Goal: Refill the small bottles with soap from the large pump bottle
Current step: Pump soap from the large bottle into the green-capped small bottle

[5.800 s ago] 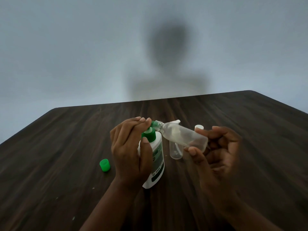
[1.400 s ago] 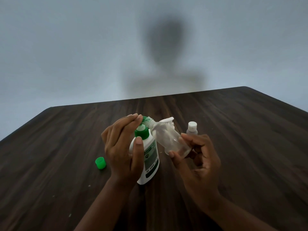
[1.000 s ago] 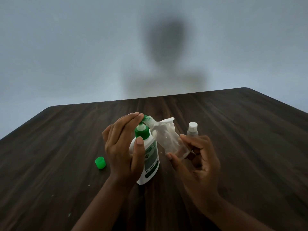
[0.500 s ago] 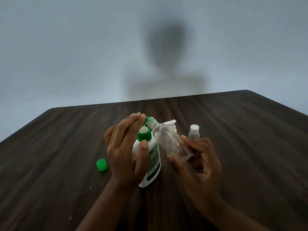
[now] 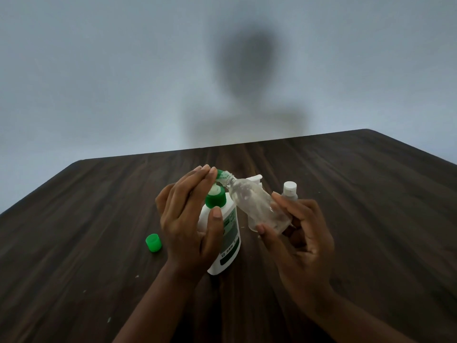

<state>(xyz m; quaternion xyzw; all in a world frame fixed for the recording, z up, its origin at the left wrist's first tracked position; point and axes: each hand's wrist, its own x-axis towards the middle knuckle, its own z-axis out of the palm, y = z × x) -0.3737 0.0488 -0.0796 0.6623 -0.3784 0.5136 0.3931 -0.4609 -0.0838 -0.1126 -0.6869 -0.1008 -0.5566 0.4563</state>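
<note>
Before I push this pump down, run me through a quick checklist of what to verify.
1. Mouth of the clear plastic small bottle meets the green nozzle of the white pump bottle: ok.
2. Right hand grip on the clear bottle's base end: ok, thumb and fingers pinch it.
3. Left hand fingers flat on the pump head, thumb on the bottle front: ok.
4. Pump bottle standing on the dark wooden table: ok.
5. Soap level in the clear bottle: cannot tell, only smears show.
6. Small green cap at hand: ok, on the table left of the left hand.
</note>
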